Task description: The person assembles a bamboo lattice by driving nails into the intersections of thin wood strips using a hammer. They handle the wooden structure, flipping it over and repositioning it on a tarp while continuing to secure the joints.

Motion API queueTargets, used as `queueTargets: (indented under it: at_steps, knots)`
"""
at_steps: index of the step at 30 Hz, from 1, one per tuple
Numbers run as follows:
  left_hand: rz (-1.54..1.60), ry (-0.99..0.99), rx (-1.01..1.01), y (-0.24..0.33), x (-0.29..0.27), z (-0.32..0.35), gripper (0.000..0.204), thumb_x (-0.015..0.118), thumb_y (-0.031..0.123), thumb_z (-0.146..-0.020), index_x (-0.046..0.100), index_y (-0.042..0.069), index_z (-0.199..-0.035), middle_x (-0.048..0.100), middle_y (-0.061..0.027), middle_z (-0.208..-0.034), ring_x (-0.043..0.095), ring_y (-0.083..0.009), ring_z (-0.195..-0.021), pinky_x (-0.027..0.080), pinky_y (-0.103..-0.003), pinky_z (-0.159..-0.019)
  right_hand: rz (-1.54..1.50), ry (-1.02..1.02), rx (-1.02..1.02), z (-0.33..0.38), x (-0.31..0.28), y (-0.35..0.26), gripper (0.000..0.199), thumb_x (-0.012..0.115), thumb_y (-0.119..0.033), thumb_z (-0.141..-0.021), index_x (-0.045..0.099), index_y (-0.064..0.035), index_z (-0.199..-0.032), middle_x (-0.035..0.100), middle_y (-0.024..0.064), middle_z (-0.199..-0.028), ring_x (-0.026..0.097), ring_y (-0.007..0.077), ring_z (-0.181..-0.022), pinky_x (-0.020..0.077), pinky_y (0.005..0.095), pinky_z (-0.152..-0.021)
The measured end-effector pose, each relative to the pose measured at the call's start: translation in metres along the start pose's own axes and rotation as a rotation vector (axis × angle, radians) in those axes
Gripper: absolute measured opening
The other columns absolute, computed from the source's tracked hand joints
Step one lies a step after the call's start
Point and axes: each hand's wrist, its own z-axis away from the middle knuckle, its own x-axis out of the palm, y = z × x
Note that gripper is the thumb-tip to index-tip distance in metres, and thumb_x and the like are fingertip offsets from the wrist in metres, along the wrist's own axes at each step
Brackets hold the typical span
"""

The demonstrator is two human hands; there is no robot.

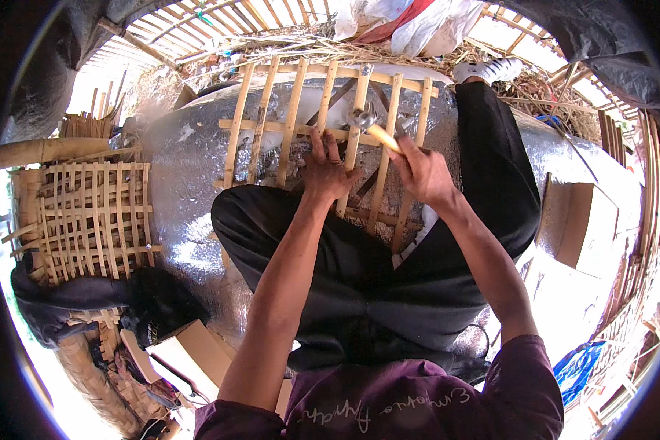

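A lattice of bamboo slats [293, 121] lies in front of me, several long slats running away from me over a few crosswise ones. My right hand [424, 174] is wrapped round the pale handle of a hammer [378, 132], whose metal head is above one of the long slats; whether it touches is hard to tell. Spread over the lattice beside it is my left hand [326, 170], its fingers stretched along a slat and a crosspiece, pressing down. Anything small under its fingertips is hidden. My bent legs in black trousers cover the near part of the lattice.
Silvery sheeting [187, 147] covers the surface under the lattice. A woven bamboo panel [99, 213] stands at the left, above a dark cloth [154, 297] and a cardboard box [194, 359]. At the right are another cardboard piece [576, 224] and a blue plastic sheet [576, 374].
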Motion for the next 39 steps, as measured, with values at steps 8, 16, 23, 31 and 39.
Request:
queueTargets:
  at_steps: [8,16,23,31,39]
  knots:
    - [0.011,0.077,0.022,0.001,0.004,0.002,0.112,0.072,0.059,-0.072,0.018,0.002,-0.15,0.002,-0.0229,-0.158,0.041,-0.0516,-0.124,0.046,-0.057,-0.093,0.094,-0.075,0.044,-0.009,-0.011,-0.023,0.019,0.057,-0.022,-0.096,0.053,-0.0057,-0.105,0.061,0.0175,-0.07,0.063,0.0385,-0.06,0.049,0.0455,-0.048]
    - [-0.033,0.015,-0.036,0.011,-0.004,-0.001,0.112,0.075,0.055,-0.071,0.016,0.003,-0.151,0.003,-0.0224,-0.157,0.04,-0.0495,-0.124,0.047,-0.058,-0.092,-0.059,0.095,-0.003,-0.002,-0.007,-0.016,0.019,0.056,-0.02,-0.096,0.05,-0.0034,-0.103,0.059,0.019,-0.06,0.059,0.0371,-0.046,0.047,0.0474,-0.042]
    - [-0.025,-0.023,-0.027,0.009,-0.008,0.004,0.112,0.071,0.059,-0.073,0.014,0.002,-0.151,0.004,-0.0238,-0.157,0.042,-0.0487,-0.122,0.047,-0.057,-0.092,0.065,-0.032,0.082,0.004,-0.006,-0.007,0.024,0.052,-0.024,-0.099,0.048,-0.0036,-0.11,0.065,0.0213,-0.073,0.064,0.0363,-0.054,0.0496,0.0444,-0.043]
    - [0.042,0.016,0.009,0.008,-0.01,-0.002,0.109,0.073,0.054,-0.073,0.016,0.003,-0.149,0.004,-0.021,-0.156,0.042,-0.0517,-0.122,0.047,-0.059,-0.091,0.158,-0.005,0.004,0.002,0.018,0.013,0.032,0.051,-0.031,-0.098,0.05,-0.0044,-0.116,0.063,0.016,-0.061,0.062,0.0357,-0.049,0.0511,0.0443,-0.044]
    - [0.082,0.035,0.006,0.001,-0.001,0.002,0.113,0.078,0.055,-0.068,0.018,0.005,-0.151,0.005,-0.0216,-0.157,0.039,-0.0538,-0.124,0.043,-0.063,-0.094,-0.09,0.167,-0.07,-0.02,-0.039,-0.06,0.022,0.057,-0.025,-0.096,0.049,-0.0047,-0.093,0.06,0.0141,-0.058,0.062,0.0357,-0.05,0.0488,0.0449,-0.043]
